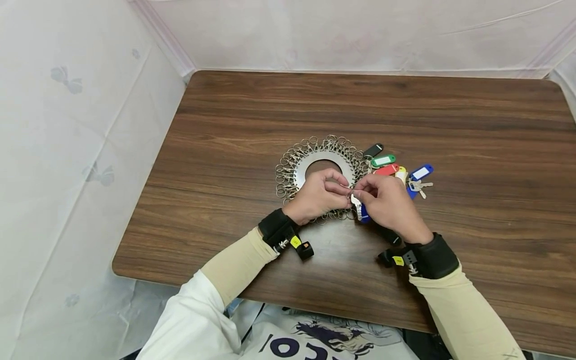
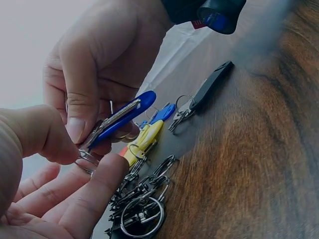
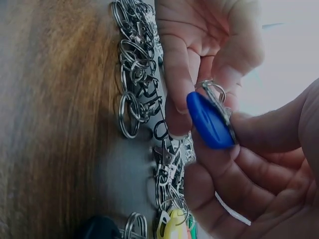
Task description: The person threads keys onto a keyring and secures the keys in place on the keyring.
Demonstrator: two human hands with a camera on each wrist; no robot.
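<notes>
Near edge: both forearms come in over the table, wrist cams strapped on.

Left hand sits over the near rim of the disc, thumb & forefinger curled, pinching a split ring of the disc. In the left wrist view the thumb presses on the ring from above, a finger props it from below, prob. to keep the ring steady and its coils accessible.

Right hand meets it fingertip to fingertip. It's closed on the blue tag w/ a key lying flat against it; thumb on one face, fingers behind (right wrist view shows the tag wedged btw thumb & fingers). Tag end points at the ring, touching or nearly so; can't tell if the key is threaded onto the ring. Both held just above the table, in front of the disc's near-right rim.

Beyond the hands: the disc lies flat, hole in the middle, its rim crowded w/ empty rings fanned outward. Right of it, tags fan out on their rings: black, green, red, yellow, then another blue one w/ keys beside it. One more black tag lies on the table under the right wrist.

Far side: bare wood, then white sheeting.
</notes>
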